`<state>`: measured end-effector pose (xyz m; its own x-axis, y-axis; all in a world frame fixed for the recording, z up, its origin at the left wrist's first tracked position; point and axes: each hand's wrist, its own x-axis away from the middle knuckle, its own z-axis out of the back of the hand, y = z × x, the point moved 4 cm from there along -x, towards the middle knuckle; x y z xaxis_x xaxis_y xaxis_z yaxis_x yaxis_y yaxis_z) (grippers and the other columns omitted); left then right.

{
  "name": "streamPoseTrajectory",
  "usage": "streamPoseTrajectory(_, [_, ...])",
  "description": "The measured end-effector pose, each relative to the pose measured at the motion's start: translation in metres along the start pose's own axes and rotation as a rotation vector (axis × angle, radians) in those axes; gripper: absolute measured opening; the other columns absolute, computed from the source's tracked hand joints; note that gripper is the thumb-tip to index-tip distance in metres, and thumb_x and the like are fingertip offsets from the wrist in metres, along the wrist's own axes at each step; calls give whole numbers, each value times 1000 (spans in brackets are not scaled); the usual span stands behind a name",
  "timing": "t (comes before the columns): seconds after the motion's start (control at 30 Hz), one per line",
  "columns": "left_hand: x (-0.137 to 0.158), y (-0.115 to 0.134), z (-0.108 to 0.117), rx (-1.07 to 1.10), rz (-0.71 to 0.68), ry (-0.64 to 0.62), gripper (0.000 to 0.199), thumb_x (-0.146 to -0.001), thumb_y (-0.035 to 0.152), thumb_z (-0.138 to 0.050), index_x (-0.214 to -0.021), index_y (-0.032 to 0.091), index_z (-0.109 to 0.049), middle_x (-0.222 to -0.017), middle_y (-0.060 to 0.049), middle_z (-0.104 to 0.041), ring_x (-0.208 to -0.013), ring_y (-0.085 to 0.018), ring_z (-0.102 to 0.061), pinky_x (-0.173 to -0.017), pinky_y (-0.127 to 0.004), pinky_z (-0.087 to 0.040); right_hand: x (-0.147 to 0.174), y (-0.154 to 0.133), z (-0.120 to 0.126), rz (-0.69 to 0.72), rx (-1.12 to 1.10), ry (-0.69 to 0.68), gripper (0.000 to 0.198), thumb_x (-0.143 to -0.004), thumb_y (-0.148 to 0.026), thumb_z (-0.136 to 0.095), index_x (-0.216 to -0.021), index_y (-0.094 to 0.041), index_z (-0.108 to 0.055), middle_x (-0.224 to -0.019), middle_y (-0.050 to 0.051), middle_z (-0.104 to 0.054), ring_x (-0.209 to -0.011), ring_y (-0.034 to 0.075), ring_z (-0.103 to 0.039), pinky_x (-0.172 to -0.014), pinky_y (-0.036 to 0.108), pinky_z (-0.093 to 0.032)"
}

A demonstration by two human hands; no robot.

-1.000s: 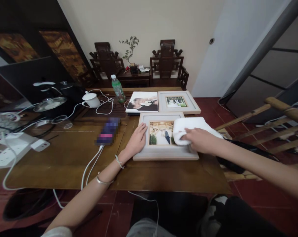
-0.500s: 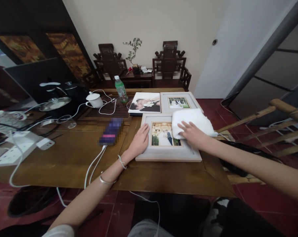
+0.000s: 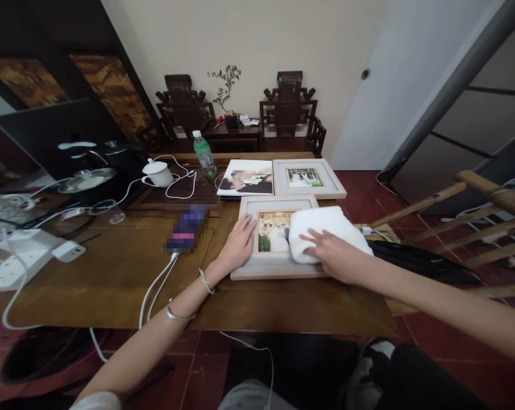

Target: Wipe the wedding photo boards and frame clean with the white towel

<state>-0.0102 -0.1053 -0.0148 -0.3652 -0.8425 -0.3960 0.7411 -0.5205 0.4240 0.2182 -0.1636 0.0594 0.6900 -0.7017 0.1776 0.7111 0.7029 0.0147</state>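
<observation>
A light wooden picture frame [image 3: 257, 267] with a wedding photo lies flat near the table's front edge. On its left border rests my left hand [image 3: 239, 245], fingers stretched out and lying on the wood. My right hand [image 3: 336, 253] holds a folded white towel [image 3: 326, 222], pressing it down on the frame's right half with the fingers over its top. The towel hides the right part of the photo and border. Just behind lie a second picture frame [image 3: 336, 183] and a photo album or board [image 3: 249, 165] with a partly blurred picture.
On the wooden table [image 3: 112, 285], left of the frame, lies a phone [image 3: 184, 228] with a cable. Further left are a power strip [image 3: 22, 259], a clear plastic cup [image 3: 107, 210], a lidded white cup [image 3: 158, 173] and a pot [image 3: 86, 185]. A green-labelled bottle [image 3: 204, 154] stands behind.
My right hand has moved the white towel toward me, down the right side of the frame. My left hand stays on the left border. The view has shifted slightly.
</observation>
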Motion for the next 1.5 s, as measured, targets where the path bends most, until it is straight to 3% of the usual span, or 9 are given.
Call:
streamPoseTrajectory(0.17, [-1, -1, 2, 40, 5, -14, 43, -91, 21, -37, -129, 10, -52, -143, -17, -44, -139, -28, -30, -114, -50, -27, -45, 45, 5, -56, 160, 90, 65, -63, 6, -43, -123, -15, -61, -145, 14, -41, -130, 37, -38, -93, 53, -42])
streamPoseTrajectory(0.3, [-1, -1, 4, 101, 32, 4, 42, -91, 23, -37, -128, 11, -53, -142, -16, -46, -139, -26, -31, -114, -47, -27, -61, 55, -1, -80, 268, 80, 60, -69, 5, -42, -124, -13, -60, -148, 14, -37, -130, 42, -34, -96, 59, -36])
streamPoseTrajectory(0.53, [0, 2, 6, 145, 45, 51, 39, -90, 22, -39, -125, 14, -56, -139, -13, -50, -137, -26, -35, -113, -48, -29, -30, 14, -17, -7, 238, 54, 50, -71, 0, -50, -118, -12, -64, -150, 16, -33, -134, 46, -27, -103, 62, -28])
streamPoseTrajectory(0.73, [-3, 1, 7, 147, 47, 45, 38, -90, 22, -40, -123, 13, -57, -139, -14, -49, -137, -26, -36, -113, -48, -30, 18, -29, -9, 43, 27, -96, 53, -69, -2, -54, -119, -15, -63, -152, 13, -29, -137, 43, -23, -106, 58, -30])
streamPoseTrajectory(1.07, [-9, 1, 11, 129, 25, 26, 39, -88, 21, -44, -125, 13, -56, -141, -15, -47, -137, -26, -35, -112, -48, -30, 23, -26, -6, 73, -109, -99, 58, -68, 4, -47, -119, -17, -63, -150, 10, -33, -138, 37, -24, -107, 57, -32])
streamPoseTrajectory(1.2, [-8, 2, 10, 130, 23, 23, 38, -89, 21, -43, -124, 13, -56, -141, -15, -47, -137, -26, -35, -113, -46, -30, 5, -16, -4, 26, -57, -52, 65, -66, 6, -45, -126, -16, -58, -150, 11, -33, -137, 37, -28, -105, 55, -35])
streamPoseTrajectory(1.4, [-7, -1, 7, 122, 6, 26, 37, -90, 22, -41, -124, 16, -56, -141, -13, -47, -138, -26, -33, -112, -49, -30, -58, 40, 2, -112, 196, 99, 65, -70, 6, -43, -130, -14, -54, -153, 16, -26, -138, 40, -23, -104, 59, -32])
streamPoseTrajectory(1.5, [-7, -2, 6, 121, 2, 19, 38, -91, 23, -41, -124, 15, -56, -141, -13, -47, -138, -25, -33, -113, -48, -29, -80, 59, 5, -161, 229, 94, 62, -72, 6, -43, -130, -13, -54, -153, 17, -26, -136, 43, -24, -101, 60, -33])
